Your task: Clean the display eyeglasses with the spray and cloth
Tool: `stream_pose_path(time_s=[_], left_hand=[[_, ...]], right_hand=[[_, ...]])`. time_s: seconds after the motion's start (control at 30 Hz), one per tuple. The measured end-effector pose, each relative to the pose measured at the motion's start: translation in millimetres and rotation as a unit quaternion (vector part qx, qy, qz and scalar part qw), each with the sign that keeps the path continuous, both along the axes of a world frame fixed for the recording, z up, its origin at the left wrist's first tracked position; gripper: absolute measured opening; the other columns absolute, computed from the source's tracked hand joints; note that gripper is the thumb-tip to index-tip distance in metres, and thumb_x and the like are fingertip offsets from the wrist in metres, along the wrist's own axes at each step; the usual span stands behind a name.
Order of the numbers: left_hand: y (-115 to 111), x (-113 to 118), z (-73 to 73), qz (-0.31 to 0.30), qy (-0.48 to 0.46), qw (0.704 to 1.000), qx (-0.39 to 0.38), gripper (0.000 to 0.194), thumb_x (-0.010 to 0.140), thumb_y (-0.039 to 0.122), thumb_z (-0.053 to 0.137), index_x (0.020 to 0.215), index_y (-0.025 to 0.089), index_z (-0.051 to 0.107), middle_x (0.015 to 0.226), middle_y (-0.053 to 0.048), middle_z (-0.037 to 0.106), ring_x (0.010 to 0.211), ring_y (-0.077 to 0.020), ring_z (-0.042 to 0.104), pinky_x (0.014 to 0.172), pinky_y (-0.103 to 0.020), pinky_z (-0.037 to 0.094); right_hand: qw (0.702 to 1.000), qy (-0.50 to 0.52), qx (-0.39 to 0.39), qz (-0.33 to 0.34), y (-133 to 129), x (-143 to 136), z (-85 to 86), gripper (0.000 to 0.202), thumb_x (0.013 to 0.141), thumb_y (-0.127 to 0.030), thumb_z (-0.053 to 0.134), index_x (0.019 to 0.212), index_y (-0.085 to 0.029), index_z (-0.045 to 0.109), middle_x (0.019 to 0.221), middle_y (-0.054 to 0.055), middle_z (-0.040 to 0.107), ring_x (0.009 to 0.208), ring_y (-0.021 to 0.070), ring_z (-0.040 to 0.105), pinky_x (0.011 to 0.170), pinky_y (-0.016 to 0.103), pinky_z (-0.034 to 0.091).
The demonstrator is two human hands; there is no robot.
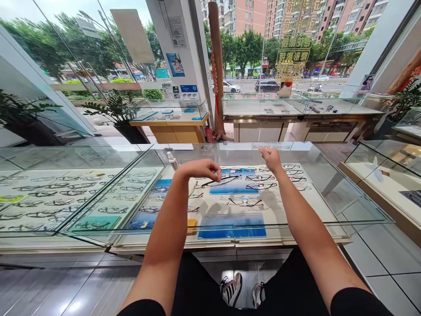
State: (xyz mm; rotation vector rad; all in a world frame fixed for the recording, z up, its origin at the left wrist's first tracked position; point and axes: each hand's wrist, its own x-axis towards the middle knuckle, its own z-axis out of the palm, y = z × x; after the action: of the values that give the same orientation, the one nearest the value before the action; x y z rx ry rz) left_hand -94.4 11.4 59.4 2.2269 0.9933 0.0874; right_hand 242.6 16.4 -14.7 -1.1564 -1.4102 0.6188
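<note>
My left hand [205, 169] is bent down at the wrist over the glass display counter [235, 227], fingers curled. Its fingertips pinch a dark pair of glasses [226, 178], which sits tilted. Farther right, my right hand [270, 159] is raised near the counter's far edge with its fingers closed; whatever they may hold is too small to tell. Below and between the hands, a pair of thin-framed glasses [245, 201] rests in the case. A blue mat [217, 226] lies near its front edge.
A white spray bottle [172, 161] stands left of my left hand. More eyeglasses fill the left case [39, 204]. Another glass case [371, 175] is at the right. Beyond are a tree trunk post [216, 70], window displays and potted plants.
</note>
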Motion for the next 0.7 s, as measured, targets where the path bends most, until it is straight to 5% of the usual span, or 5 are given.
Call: stream_pose_path(time_s=[0.13, 0.27, 0.37, 0.5, 0.7], left_hand=[[1, 4, 2.0, 0.039, -0.245, 0.967, -0.05, 0.046, 0.077, 0.061, 0.089, 0.08, 0.02, 0.069, 0.081, -0.004, 0.066, 0.078, -0.0177, 0.06, 0.076, -0.033, 0.05], [2, 37, -26.2, 0.124, -0.48, 0.855, -0.153, 0.056, 0.072, 0.062, 0.099, 0.088, 0.02, 0.064, 0.09, -0.005, 0.071, 0.089, -0.0215, 0.071, 0.088, -0.037, 0.058], [6, 58, -47.7, 0.138, -0.558, 0.794, -0.196, 0.056, 0.073, 0.055, 0.103, 0.093, 0.02, 0.064, 0.098, -0.004, 0.075, 0.095, -0.0209, 0.075, 0.091, -0.037, 0.061], [6, 70, -62.8, 0.165, -0.563, 0.791, -0.175, 0.055, 0.074, 0.054, 0.104, 0.092, 0.02, 0.065, 0.099, -0.003, 0.074, 0.093, -0.018, 0.073, 0.088, -0.033, 0.061], [-2, 76, -67.6, 0.186, -0.539, 0.807, -0.154, 0.059, 0.071, 0.062, 0.103, 0.091, 0.02, 0.067, 0.096, -0.001, 0.068, 0.095, -0.0175, 0.068, 0.085, -0.032, 0.06]], right_hand=[[1.0, 0.008, 0.009, 0.013, -2, -8, -0.4, 0.072, 0.09, -0.072, 0.067, 0.056, -0.029, 0.019, 0.058, -0.007, 0.016, 0.062, 0.0122, 0.013, 0.063, 0.036, 0.02], [0.999, 0.012, 0.025, 0.019, -3, -21, -1.8, 0.062, 0.088, -0.062, 0.069, 0.059, -0.029, 0.025, 0.06, -0.006, 0.022, 0.061, 0.0128, 0.021, 0.063, 0.035, 0.023], [0.997, 0.038, 0.02, 0.057, -6, -32, -1.9, 0.041, 0.081, -0.048, 0.071, 0.069, -0.028, 0.037, 0.065, -0.005, 0.04, 0.061, 0.014, 0.036, 0.063, 0.033, 0.033], [0.985, 0.089, 0.001, 0.149, -12, -46, -1.3, 0.032, 0.07, -0.033, 0.074, 0.081, -0.028, 0.044, 0.079, -0.005, 0.055, 0.067, 0.0137, 0.045, 0.066, 0.031, 0.039], [0.977, 0.093, 0.009, 0.189, -21, -55, 1.8, 0.035, 0.078, -0.035, 0.081, 0.081, -0.026, 0.047, 0.082, -0.005, 0.055, 0.071, 0.0137, 0.045, 0.07, 0.031, 0.039]])
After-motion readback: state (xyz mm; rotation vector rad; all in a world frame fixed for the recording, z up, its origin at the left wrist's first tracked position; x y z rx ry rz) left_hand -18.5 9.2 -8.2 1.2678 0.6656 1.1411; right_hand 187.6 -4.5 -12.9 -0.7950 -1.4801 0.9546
